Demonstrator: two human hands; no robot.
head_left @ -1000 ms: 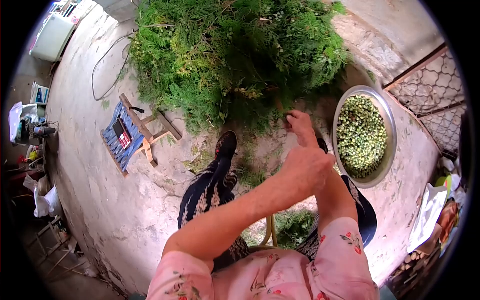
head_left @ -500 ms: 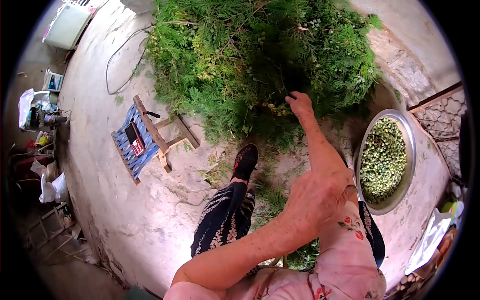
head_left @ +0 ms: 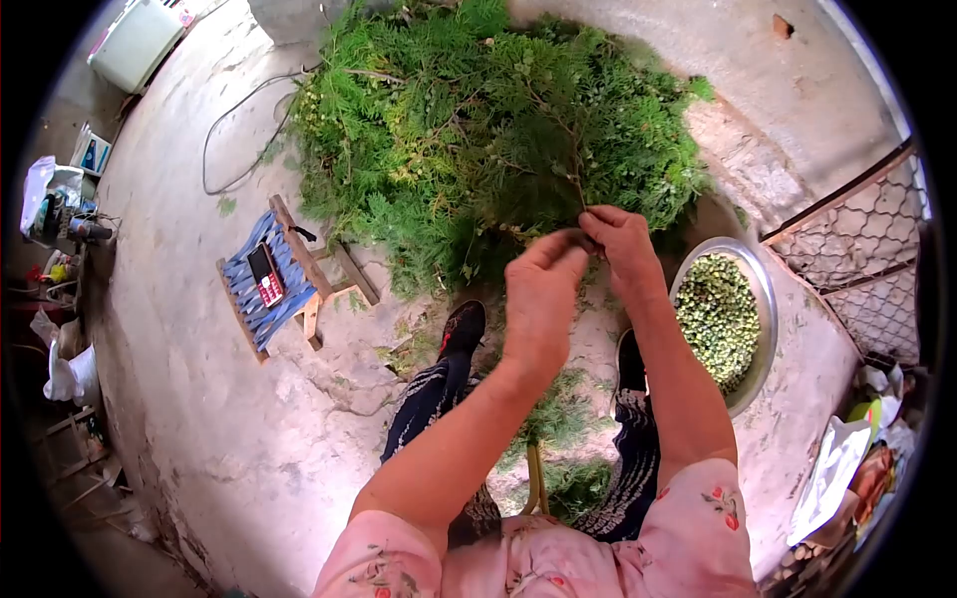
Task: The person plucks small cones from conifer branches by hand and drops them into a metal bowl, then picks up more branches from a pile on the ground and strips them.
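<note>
A thin leafy evergreen branch [head_left: 575, 164] rises from the pinched fingers of my right hand [head_left: 626, 249]. Close beside it, my left hand [head_left: 541, 294] has its fingers curled together near the branch's lower end; what lies between them is hidden. Just beyond both hands spreads a big pile of cut evergreen branches [head_left: 419, 130], with flat green sprays and small cones. To the right of my right forearm stands a metal basin [head_left: 766, 329] with many small green cones [head_left: 716, 319] in it.
At left stands a low stool [head_left: 234, 299] with a woven blue seat, bearing a dark and red phone-like device [head_left: 266, 274]. A cable [head_left: 206, 149] lies behind it. Wire mesh [head_left: 847, 239] borders the right side. My feet are between pile and body, with loose sprigs around.
My left hand has swung from beside my right arm, near the basin, up to my right hand. The right hand has drawn a branch toward me from the pile. The view has shifted.
</note>
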